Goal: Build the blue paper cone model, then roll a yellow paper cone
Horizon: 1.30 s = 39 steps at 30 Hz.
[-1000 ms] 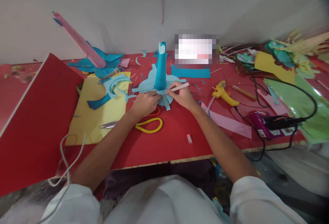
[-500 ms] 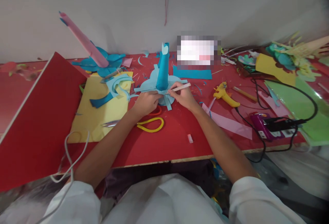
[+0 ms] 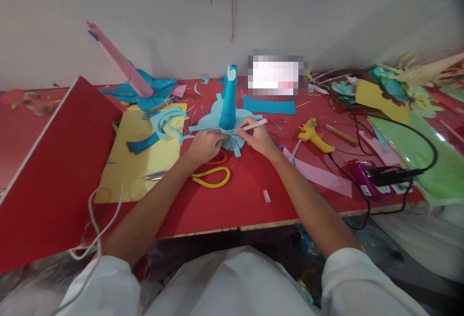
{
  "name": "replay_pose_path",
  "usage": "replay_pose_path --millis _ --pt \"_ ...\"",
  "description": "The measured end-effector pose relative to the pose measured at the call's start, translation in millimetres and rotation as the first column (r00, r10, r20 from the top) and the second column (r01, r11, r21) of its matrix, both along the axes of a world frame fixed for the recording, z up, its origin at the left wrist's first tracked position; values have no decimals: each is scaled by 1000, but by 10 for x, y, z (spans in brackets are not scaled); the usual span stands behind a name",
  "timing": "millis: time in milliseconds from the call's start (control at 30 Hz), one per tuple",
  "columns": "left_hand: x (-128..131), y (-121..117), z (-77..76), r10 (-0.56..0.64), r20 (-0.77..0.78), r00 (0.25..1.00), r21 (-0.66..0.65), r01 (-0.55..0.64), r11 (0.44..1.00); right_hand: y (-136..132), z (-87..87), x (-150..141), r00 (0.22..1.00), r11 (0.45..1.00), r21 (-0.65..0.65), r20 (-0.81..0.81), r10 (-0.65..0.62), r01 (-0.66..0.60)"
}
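Note:
A light blue paper flower shape [image 3: 212, 119] lies on the red table, with narrow strips reaching out from it. A darker blue paper tube [image 3: 228, 103] stands upright at its middle. My left hand [image 3: 206, 145] is closed at the near left edge of the paper, its fingertips bent against it by the tube's foot. In my right hand [image 3: 255, 137] I grip a pale pencil-like stick [image 3: 256, 124], its lower end close to the paper at the right of the tube. The tip itself is hidden by my fingers. Yellow-handled scissors [image 3: 213, 178] lie beside my left wrist.
To the right are a yellow glue gun [image 3: 313, 136], a pink paper strip [image 3: 326, 178] and a purple power adapter [image 3: 369, 176] with black cable. A red board [image 3: 61, 171] leans at left beside yellow paper [image 3: 125, 166]. Behind it stands a pink tube [image 3: 123, 62] on blue petals.
The view has shifted slightly, so the table's things sit a little further left. Both hands keep nearly the same pose at the paper, with the stick still in my right hand.

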<state>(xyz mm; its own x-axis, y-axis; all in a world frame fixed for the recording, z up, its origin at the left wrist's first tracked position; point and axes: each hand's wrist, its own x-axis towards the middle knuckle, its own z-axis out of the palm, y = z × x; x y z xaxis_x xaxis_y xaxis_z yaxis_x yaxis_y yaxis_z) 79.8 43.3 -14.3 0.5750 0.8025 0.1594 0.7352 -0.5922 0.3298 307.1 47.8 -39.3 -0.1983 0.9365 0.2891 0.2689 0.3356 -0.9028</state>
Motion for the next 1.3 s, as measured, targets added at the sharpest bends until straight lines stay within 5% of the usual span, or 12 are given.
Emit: replay_pose_path --millis 1300 --pt "-8 30 -43 -6 19 1000 13 6 1000 11 -34 -1 999 999 45 43 -3 1"
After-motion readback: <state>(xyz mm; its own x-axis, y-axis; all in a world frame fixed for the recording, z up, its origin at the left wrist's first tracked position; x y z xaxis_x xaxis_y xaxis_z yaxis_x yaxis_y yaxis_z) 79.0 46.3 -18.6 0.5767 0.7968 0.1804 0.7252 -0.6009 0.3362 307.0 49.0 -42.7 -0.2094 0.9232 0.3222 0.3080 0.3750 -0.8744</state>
